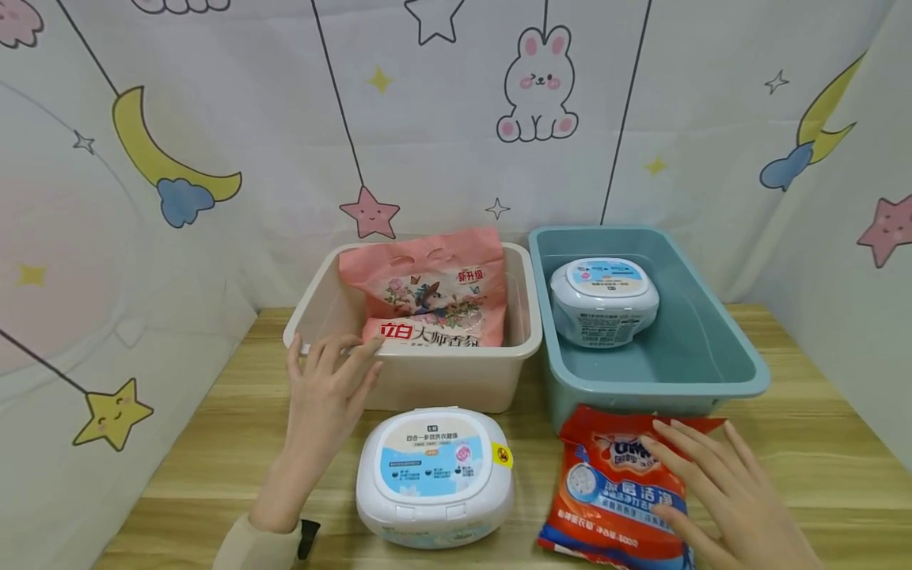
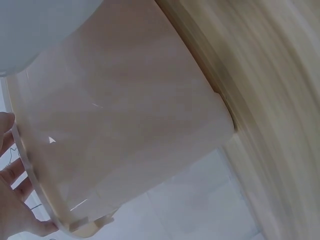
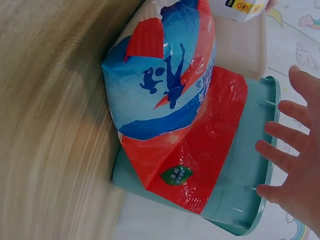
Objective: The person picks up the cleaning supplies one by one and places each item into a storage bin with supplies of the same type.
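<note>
Cartoon-printed cloth (image 1: 442,142) hangs behind a wood-grain table (image 1: 819,443). On the table's near right, in front of the teal bin (image 1: 663,388), lies the red bag (image 1: 606,499). Condition: glossy film, creased, bulging body, flat top strip at the far end. Assessment: probably fairly heavy, soft and apt to sag or slip; liable to tear if pulled at one corner. Best hold: the gathered top strip, or one palm under the body.

The right hand (image 1: 727,499) is above the bag, fingers straight and spread, gripping nothing; contact is not evident to me. The left hand (image 1: 328,388) has its fingers extended at the near left rim of the cream bin (image 1: 449,380); I cannot confirm pressure there. That bin looks stiff and light.

Just left of the bag sits the near tub (image 1: 435,514), lid on. Beyond, the cream bin holds the pink bag (image 1: 449,301), the teal bin the far tub (image 1: 606,324).
</note>
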The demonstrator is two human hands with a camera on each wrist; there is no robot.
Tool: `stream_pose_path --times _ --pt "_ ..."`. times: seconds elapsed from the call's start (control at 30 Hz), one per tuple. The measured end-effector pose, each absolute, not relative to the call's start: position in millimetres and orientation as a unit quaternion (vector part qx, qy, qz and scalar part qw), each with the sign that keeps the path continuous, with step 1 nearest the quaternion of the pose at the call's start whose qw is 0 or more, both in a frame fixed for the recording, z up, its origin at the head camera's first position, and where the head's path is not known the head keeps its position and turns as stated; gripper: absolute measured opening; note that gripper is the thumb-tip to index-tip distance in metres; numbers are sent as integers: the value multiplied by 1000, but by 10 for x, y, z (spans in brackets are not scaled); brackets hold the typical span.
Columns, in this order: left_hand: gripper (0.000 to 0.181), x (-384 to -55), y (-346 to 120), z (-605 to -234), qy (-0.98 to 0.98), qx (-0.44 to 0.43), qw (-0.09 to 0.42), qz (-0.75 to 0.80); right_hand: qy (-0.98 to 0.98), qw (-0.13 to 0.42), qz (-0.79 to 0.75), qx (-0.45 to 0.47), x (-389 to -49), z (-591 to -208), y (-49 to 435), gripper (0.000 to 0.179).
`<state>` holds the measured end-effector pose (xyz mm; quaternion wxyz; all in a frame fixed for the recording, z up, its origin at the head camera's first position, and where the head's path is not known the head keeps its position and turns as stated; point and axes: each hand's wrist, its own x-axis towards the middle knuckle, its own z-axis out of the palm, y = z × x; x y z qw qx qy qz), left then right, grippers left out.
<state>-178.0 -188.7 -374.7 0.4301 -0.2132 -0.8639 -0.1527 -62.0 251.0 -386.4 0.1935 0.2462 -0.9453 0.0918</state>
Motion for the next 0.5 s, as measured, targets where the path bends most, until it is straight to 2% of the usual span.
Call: stream_pose_path --times 0.13,0.5 --pt "22 -1776 -1870 -3747 -862 -211 433 -158 -950 182 85 238 -618 -3917 2516 81" --pt "21 -1775 -1855 -3746 -865 -199 432 -160 -952 180 69 236 -629 -3985 2527 76"
